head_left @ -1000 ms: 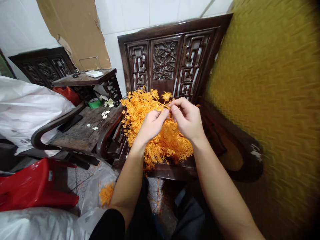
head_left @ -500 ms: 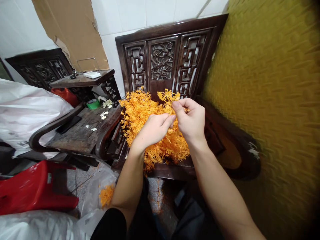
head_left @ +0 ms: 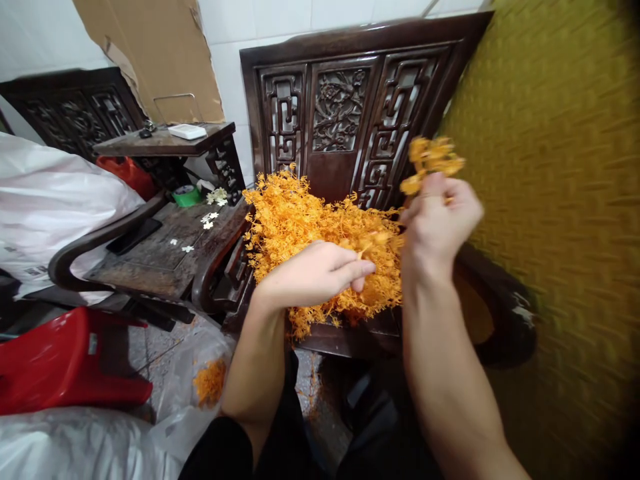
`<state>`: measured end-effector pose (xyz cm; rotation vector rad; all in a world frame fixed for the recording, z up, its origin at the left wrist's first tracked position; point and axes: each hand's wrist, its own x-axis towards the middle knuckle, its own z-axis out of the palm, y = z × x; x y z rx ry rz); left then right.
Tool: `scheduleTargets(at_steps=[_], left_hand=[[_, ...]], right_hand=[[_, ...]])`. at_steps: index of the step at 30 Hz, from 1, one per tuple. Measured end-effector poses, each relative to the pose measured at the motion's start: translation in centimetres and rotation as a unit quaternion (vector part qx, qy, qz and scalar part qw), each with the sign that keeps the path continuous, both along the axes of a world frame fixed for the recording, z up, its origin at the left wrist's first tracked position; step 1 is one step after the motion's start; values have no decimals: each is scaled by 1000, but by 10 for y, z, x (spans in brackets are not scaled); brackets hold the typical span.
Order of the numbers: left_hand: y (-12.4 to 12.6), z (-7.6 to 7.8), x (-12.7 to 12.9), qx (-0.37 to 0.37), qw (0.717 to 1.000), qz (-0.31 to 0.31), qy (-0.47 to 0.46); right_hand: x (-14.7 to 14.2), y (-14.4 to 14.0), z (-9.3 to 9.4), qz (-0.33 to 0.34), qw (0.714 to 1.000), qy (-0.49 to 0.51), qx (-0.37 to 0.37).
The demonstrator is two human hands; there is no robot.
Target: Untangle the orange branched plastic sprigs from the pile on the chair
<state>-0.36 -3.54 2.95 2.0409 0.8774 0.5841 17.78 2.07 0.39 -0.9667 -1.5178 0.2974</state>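
A large heap of orange artificial flower sprigs (head_left: 310,217) covers the seat of a carved dark wooden chair (head_left: 333,170). Raised above the heap's right side, my right hand (head_left: 443,223) is closed on a small orange flower sprig (head_left: 435,157), slightly blurred, its blossoms sticking up past the fingers. My left hand (head_left: 320,273) reaches across the front of the heap with thumb and fingers pinched together. A thin orange stem (head_left: 367,252) shows at its fingertips; what lies deeper in the pinch is hidden.
At left, a second wooden chair (head_left: 150,257) bears green tape (head_left: 187,195), pale flower pieces (head_left: 210,219) and a dark flat object. A red plastic stool (head_left: 75,360), white sacks (head_left: 60,207) and a clear bag with orange bits (head_left: 209,381) stand nearby. A yellow textured surface (head_left: 550,167) borders the right.
My hands have come apart. The right has moved up and to the right with the sprig, while the left has shifted slightly right and down. The view has tilted a little.
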Motion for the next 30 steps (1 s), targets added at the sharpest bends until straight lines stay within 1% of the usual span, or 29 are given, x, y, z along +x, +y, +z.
scheduleTargets(at_steps=[1,4,6,8,9,11,14,16,18,20,25,30], left_hand=[[-3,2,-6,-1,1000,-2,2],[-7,5,-19,41,998,46,-26],[-6,5,-20,62,996,58,-39],[-5,5,-19,65,995,59,-42],[-5,4,-17,65,995,58,-43],[-4,3,-15,67,995,58,-44],[-3,-1,-14,78,993,76,-42],[-1,-4,-14,93,991,90,-31],[1,-6,-13,111,989,96,-19],[2,-8,-11,127,987,99,-11],[4,-9,-9,146,983,109,4],[4,-8,-7,151,982,114,9]], right_hand=[[1,-1,2,4,1000,-6,0],[2,-9,4,8,1000,-10,-2],[1,-17,4,6,1000,9,-2],[-3,-25,4,14,999,44,-13],[-5,-29,4,32,997,64,-28],[-10,-36,7,99,987,102,-81],[-15,-43,13,209,952,138,-178],[-15,-46,16,242,935,146,-215],[-14,-48,18,245,931,148,-226],[-12,-48,19,237,933,144,-228],[-8,-47,15,234,935,104,-246],[-7,-46,14,237,945,98,-201]])
